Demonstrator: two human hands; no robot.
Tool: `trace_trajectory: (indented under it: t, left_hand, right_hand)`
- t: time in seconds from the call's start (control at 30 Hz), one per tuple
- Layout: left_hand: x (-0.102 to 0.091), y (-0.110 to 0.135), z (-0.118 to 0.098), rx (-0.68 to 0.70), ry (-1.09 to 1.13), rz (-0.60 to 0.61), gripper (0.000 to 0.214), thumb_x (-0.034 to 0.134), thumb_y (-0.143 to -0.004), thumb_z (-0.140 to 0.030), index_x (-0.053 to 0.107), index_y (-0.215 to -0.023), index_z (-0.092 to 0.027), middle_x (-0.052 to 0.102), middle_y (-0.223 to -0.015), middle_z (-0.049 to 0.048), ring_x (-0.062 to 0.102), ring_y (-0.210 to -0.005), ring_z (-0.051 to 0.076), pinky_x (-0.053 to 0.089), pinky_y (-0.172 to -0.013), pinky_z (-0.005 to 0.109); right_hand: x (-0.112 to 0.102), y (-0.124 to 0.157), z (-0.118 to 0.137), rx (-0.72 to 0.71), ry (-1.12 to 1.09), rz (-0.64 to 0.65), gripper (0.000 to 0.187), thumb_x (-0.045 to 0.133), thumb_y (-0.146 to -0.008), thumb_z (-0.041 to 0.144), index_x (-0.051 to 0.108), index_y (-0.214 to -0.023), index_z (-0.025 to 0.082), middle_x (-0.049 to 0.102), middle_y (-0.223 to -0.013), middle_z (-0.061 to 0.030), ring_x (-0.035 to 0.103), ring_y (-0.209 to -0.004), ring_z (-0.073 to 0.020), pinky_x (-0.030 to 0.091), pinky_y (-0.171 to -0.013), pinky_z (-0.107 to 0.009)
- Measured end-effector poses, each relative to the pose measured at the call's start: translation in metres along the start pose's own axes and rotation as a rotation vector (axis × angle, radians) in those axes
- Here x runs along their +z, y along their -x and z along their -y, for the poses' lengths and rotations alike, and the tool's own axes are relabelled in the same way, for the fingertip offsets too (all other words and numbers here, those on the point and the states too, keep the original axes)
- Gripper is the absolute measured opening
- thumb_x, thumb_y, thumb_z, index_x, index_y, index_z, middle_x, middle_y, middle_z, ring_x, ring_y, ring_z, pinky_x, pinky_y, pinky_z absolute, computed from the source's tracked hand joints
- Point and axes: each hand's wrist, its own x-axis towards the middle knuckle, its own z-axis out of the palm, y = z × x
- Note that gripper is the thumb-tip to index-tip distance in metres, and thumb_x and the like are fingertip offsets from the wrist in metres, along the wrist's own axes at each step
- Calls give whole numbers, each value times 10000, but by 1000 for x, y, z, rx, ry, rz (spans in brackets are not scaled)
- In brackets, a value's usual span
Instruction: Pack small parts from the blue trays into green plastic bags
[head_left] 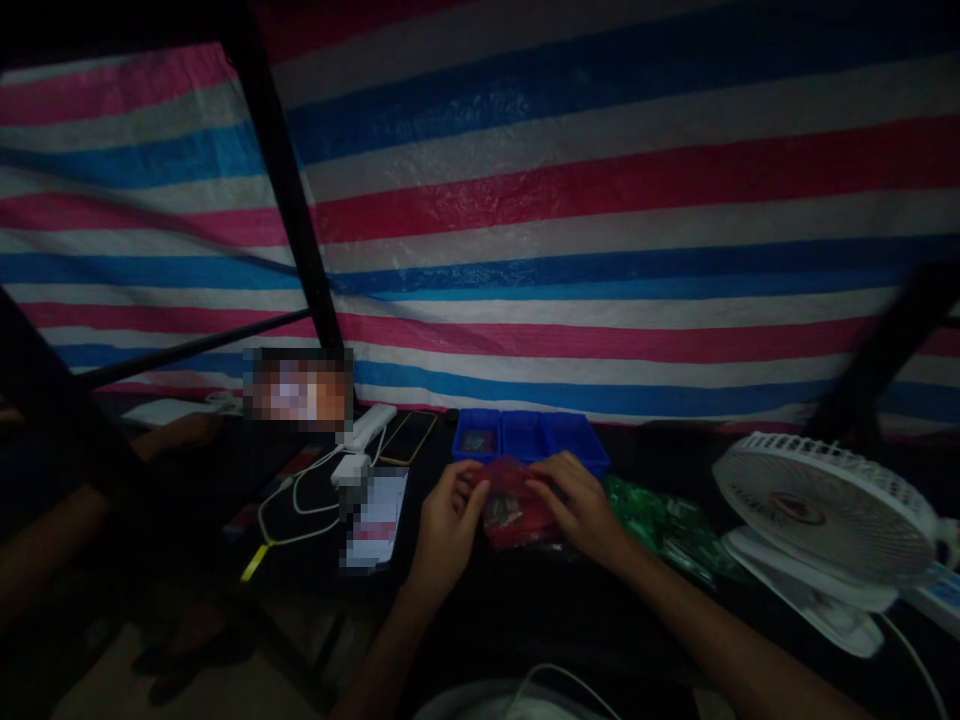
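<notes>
My left hand (448, 520) and my right hand (574, 500) both grip a small red plastic bag (514, 512) over a dark table; the left pinches its left edge, the right covers its right side. The bag holds small items I cannot make out. Just behind it stands a blue tray (529, 435) with three compartments; something small lies in the left one.
A green plastic bag (667, 525) lies right of my right hand. A white fan (832, 510) stands tilted at the far right. White chargers and cables (349, 470) and phones (409, 437) lie to the left. Another person's arm (45, 530) is at far left. A striped tarp (600, 220) hangs behind.
</notes>
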Motion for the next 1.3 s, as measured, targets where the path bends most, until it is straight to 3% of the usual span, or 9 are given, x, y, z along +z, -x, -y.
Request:
trace_trajectory:
  t: [0.1,0.27,0.43,0.6,0.7,0.83,1.0,1.1,1.3]
  left_hand:
    - [8,-1,0,-132,258,93,296,705,-934,-428,667,-1085,-176,667,-791,-4,637,-673,143,504,-639,235]
    - [12,2,-1,-150,297,91,312,713,-924,-469,669,-883,-163,609,-703,-26,584,-622,118,460,-603,209]
    - [7,7,-4,-109,270,9,296,685,-955,-464,692,-968,-169,621,-724,-23,588,-632,114,457,-588,200]
    - [8,11,-2,-124,260,4,325,643,-995,-474,669,-1081,-161,577,-591,-61,507,-500,90,373,-496,183]
    - [10,13,-2,-126,262,11,323,622,-1015,-456,649,-1146,-162,609,-578,-59,499,-471,85,376,-490,181]
    - [10,15,-2,-76,229,19,243,606,-1024,-396,673,-1085,-170,711,-712,-2,640,-600,124,503,-594,215]
    - [6,17,-4,27,62,7,236,557,-1006,-227,700,-1194,-204,766,-1118,76,734,-949,191,572,-761,263]
    - [5,18,-6,115,-24,-22,268,528,-1001,-177,705,-1200,-212,745,-1171,82,716,-1015,204,569,-805,280]
    - [3,19,-12,224,-69,-54,311,418,-1070,-199,712,-1172,-213,718,-1207,94,663,-1175,229,506,-1048,379]
  right_hand:
    - [1,1,1,83,-37,-76,147,573,-1062,326,668,-1125,234,733,-983,-74,675,-893,-245,530,-834,-389]
    - [3,0,3,245,-175,-77,170,612,-1026,354,641,-1131,224,719,-1028,-63,691,-937,-226,555,-854,-339]
    - [4,-2,1,300,-295,-1,142,610,-1019,357,638,-992,220,690,-910,-25,667,-851,-199,540,-801,-310]
    - [7,-1,-3,374,-414,64,246,640,-1003,383,643,-1192,225,727,-980,-36,691,-905,-219,548,-825,-334]
    - [6,-2,-4,349,-396,75,201,632,-1012,388,683,-1112,222,722,-982,-43,677,-906,-219,537,-836,-339]
    - [3,-4,-4,253,-287,39,187,643,-1008,378,738,-999,218,685,-907,-45,642,-857,-218,517,-810,-338]
    - [1,-4,-3,295,-322,85,256,581,-1034,395,761,-1063,215,759,-967,-62,695,-889,-233,553,-835,-345]
    - [0,-3,-2,306,-357,96,280,544,-1055,395,760,-1067,216,780,-1082,-80,713,-1030,-261,545,-951,-388]
    - [0,-6,0,334,-373,67,255,563,-1054,395,756,-1078,231,782,-1075,-66,720,-1028,-254,542,-965,-390]
